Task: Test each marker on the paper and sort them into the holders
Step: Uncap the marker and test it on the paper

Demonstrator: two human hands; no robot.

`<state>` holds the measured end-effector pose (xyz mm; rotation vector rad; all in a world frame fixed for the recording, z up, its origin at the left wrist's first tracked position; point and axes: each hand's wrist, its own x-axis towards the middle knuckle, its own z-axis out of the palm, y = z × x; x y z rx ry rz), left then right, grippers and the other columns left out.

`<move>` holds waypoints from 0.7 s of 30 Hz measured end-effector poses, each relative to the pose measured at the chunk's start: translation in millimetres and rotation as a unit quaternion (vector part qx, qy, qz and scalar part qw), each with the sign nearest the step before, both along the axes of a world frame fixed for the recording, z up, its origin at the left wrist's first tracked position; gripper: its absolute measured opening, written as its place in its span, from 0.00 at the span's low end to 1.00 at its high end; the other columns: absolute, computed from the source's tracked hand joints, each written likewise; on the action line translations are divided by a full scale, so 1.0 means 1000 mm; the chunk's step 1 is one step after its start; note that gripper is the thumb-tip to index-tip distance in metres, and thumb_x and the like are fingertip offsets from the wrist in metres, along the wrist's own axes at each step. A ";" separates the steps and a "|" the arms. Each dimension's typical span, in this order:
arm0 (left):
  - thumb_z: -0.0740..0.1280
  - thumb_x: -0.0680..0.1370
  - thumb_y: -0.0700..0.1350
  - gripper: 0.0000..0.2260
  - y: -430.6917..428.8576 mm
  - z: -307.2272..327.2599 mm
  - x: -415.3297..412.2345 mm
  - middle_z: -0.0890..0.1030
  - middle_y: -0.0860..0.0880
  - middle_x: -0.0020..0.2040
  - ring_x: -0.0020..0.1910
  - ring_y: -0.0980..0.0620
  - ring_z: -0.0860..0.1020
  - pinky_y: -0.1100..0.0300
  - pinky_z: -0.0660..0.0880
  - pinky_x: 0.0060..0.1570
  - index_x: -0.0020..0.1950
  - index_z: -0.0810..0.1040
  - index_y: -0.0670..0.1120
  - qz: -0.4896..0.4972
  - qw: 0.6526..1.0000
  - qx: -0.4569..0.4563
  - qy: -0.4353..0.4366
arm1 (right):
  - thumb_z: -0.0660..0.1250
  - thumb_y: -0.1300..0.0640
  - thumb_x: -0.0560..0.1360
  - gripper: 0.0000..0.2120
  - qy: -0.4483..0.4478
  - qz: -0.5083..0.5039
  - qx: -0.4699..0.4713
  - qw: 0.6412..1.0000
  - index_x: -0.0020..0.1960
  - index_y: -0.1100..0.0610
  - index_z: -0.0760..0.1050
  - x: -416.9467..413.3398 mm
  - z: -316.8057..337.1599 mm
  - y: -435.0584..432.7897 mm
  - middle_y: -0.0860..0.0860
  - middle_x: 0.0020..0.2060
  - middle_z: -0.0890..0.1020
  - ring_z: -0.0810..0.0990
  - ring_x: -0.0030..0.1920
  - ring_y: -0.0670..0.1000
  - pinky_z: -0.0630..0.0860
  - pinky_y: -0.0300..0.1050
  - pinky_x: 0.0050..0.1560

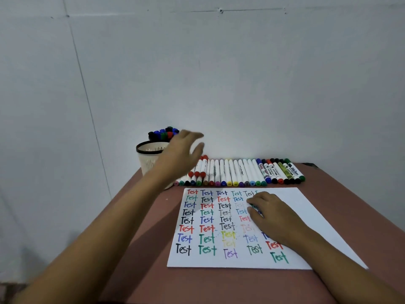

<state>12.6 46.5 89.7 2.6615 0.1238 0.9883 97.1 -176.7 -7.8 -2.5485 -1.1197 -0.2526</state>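
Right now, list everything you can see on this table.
Table: one, reddish brown.
Paper: one, white, covered in coloured "Test" words, centre.
Lying markers: over twenty, mixed colours, in a row behind the paper.
Holder: one, cream with black rim, back left.
Standing markers: several, black, blue, green and red caps, behind that holder.
Green item: one, on the paper, mostly covered.
Left hand: open, blurred, by the holder.
Right hand: on the paper, fingers curled over the green item.

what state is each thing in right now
left hand, open, blurred, raised by the holder
right hand, on the paper, curled round a green marker
holder, upright
standing markers, capped, upright behind the holder
marker row, capped, lying side by side
paper, flat, mostly covered in "Test" words
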 end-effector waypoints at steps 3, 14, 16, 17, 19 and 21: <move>0.58 0.80 0.50 0.18 -0.009 -0.042 -0.012 0.70 0.47 0.68 0.66 0.50 0.68 0.58 0.65 0.63 0.70 0.68 0.47 0.005 0.998 -0.017 0.068 | 0.53 0.49 0.82 0.19 -0.014 0.004 -0.030 0.999 0.70 0.53 0.68 -0.002 0.002 0.001 0.49 0.65 0.71 0.68 0.64 0.49 0.67 0.42 0.63; 0.54 0.81 0.53 0.20 -0.011 -0.092 -0.019 0.62 0.48 0.74 0.71 0.48 0.62 0.50 0.57 0.71 0.68 0.69 0.45 0.036 0.963 -0.011 0.268 | 0.56 0.49 0.81 0.17 -0.045 0.015 -0.080 0.996 0.66 0.55 0.72 0.007 0.049 0.051 0.54 0.61 0.75 0.74 0.59 0.54 0.71 0.47 0.53; 0.54 0.81 0.53 0.19 -0.011 -0.093 -0.019 0.65 0.48 0.72 0.69 0.48 0.64 0.50 0.60 0.69 0.66 0.70 0.44 0.035 0.964 -0.016 0.264 | 0.59 0.51 0.80 0.17 -0.034 0.027 -0.047 0.998 0.66 0.56 0.73 0.012 0.051 0.077 0.55 0.61 0.77 0.75 0.60 0.54 0.71 0.47 0.56; 0.54 0.81 0.53 0.19 -0.011 -0.094 -0.019 0.66 0.47 0.71 0.68 0.47 0.65 0.51 0.60 0.69 0.65 0.71 0.43 0.034 0.964 -0.020 0.262 | 0.59 0.52 0.80 0.17 -0.030 0.030 -0.034 0.999 0.65 0.57 0.73 0.015 0.050 0.089 0.56 0.62 0.77 0.75 0.61 0.55 0.72 0.48 0.57; 0.55 0.81 0.53 0.19 -0.011 -0.095 -0.019 0.68 0.47 0.69 0.67 0.47 0.66 0.53 0.61 0.67 0.64 0.71 0.43 0.033 0.966 -0.025 0.254 | 0.59 0.54 0.80 0.17 -0.032 0.025 -0.018 0.999 0.66 0.58 0.73 0.022 0.046 0.111 0.57 0.62 0.77 0.74 0.62 0.56 0.73 0.51 0.59; 0.55 0.80 0.53 0.18 -0.011 -0.096 -0.019 0.69 0.47 0.67 0.65 0.47 0.67 0.54 0.62 0.65 0.63 0.72 0.43 0.033 0.969 -0.025 0.244 | 0.58 0.53 0.80 0.18 -0.038 0.008 -0.013 0.999 0.67 0.57 0.72 0.029 0.041 0.128 0.57 0.63 0.76 0.72 0.63 0.57 0.72 0.52 0.59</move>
